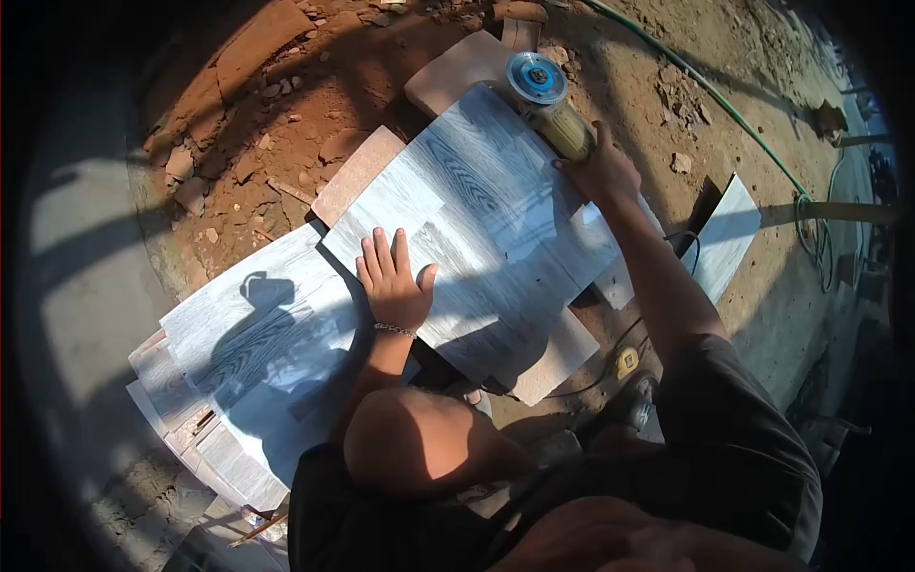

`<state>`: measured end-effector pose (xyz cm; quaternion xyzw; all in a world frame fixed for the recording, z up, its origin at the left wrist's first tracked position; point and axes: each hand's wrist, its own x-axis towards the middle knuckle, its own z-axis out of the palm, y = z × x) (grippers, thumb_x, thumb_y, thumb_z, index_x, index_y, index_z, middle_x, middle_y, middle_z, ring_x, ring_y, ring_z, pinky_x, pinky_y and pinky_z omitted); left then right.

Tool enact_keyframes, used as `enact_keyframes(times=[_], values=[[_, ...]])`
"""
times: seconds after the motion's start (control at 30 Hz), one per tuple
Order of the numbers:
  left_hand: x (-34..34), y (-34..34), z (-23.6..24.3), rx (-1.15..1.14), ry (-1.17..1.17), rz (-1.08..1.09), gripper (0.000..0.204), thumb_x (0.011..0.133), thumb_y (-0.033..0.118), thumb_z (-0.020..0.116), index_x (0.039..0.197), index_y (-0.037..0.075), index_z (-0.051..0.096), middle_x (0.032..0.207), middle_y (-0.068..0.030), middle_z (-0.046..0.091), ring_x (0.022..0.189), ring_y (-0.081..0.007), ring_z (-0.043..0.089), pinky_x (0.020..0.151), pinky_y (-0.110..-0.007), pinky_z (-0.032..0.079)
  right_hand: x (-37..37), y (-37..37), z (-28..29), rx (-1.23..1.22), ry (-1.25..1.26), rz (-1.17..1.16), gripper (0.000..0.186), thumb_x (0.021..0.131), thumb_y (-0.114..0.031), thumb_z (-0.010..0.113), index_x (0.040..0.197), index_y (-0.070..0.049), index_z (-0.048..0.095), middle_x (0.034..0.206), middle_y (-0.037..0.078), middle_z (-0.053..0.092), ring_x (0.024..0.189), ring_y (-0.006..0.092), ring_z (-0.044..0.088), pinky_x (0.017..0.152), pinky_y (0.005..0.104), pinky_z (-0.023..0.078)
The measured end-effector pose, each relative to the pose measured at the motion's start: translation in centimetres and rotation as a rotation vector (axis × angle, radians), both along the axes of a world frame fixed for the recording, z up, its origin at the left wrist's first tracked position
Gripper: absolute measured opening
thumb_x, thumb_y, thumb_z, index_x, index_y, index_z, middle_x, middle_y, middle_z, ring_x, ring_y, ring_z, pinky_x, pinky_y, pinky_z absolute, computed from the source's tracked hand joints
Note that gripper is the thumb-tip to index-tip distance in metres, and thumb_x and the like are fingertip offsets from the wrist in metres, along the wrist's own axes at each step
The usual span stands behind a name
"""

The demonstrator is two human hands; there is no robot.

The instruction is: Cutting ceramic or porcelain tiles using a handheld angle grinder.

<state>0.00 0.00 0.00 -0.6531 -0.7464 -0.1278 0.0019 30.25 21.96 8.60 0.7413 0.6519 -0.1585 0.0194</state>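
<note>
The left hand lay flat, fingers spread, on the grey wood-grain tile, which rested on stacked tiles over red earth. Farther off, the right hand kept its grip clamped around the angle grinder at the tile's far edge.

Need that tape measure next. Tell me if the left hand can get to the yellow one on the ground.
Probably not easily: the left hand lies flat on the grey tile, while the yellow tape measure sits beyond the right forearm, which crosses between.
</note>
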Motion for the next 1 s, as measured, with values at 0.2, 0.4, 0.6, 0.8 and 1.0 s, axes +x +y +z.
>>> enact_keyframes(times=[0.2, 0.4, 0.6, 0.8, 1.0], values=[[3.5, 2.3, 1.8, 0.197, -0.147, -0.135, 0.070, 0.093, 0.041, 0.068, 0.146, 0.001, 0.048, 0.148, -0.0229, 0.048, 0.136, -0.0417, 0.045, 0.114, -0.055, 0.033, 3.7, 0.1, -0.6, 0.185, 0.130, 0.058, 0.073, 0.081, -0.049, 0.080, 0.133, -0.007, 0.052, 0.112, 0.024, 0.071, 0.106, 0.0413, 0.070, 0.090, 0.0467, 0.054], [7.5, 5.1, 5.2, 0.126, -0.601, -0.707, 0.055, 0.085, 0.035, 0.080, 0.124, 0.002, 0.058, 0.121, -0.0138, 0.064, 0.111, -0.0338, 0.062, 0.100, -0.043, 0.047, 4.3, -6.9, 2.3, -0.336, 1.238, -0.217, 0.050, 0.088, -0.039, 0.077, 0.115, 0.000, 0.061, 0.099, 0.011, 0.069, 0.082, 0.0242, 0.070, 0.074, 0.0392, 0.059], [11.1, 2.1, 7.7, 0.179, -0.566, -0.651, 0.063, 0.067, 0.041, 0.091, 0.106, 0.005, 0.055, 0.097, -0.0137, 0.066, 0.093, -0.0356, 0.065, 0.083, -0.048, 0.052, -3.0, -12.8, 4.3, -0.322, 1.513, -0.409, 0.033, 0.084, -0.019, 0.072, 0.105, 0.003, 0.060, 0.088, 0.013, 0.063, 0.070, 0.0238, 0.067, 0.061, 0.0437, 0.062], [9.6, -1.7, 5.2, 0.312, -0.662, -0.458, 0.051, 0.073, 0.034, 0.084, 0.097, 0.002, 0.052, 0.083, -0.0188, 0.065, 0.077, -0.0421, 0.065, 0.071, -0.048, 0.053, -7.1, -15.8, 5.4, -0.333, 1.568, -0.239, 0.036, 0.082, -0.016, 0.076, 0.109, 0.001, 0.059, 0.092, 0.009, 0.064, 0.078, 0.0177, 0.065, 0.070, 0.0357, 0.057], [10.5, 0.0, 4.1, 0.252, -0.796, -0.052, 0.055, 0.078, 0.033, 0.082, 0.105, -0.004, 0.052, 0.086, -0.0236, 0.065, 0.086, -0.0495, 0.064, 0.075, -0.053, 0.052, -11.6, -11.3, 5.5, -0.266, 1.218, 0.098, 0.048, 0.072, -0.030, 0.078, 0.105, 0.002, 0.066, 0.091, 0.014, 0.071, 0.084, 0.0226, 0.069, 0.079, 0.0354, 0.054]])
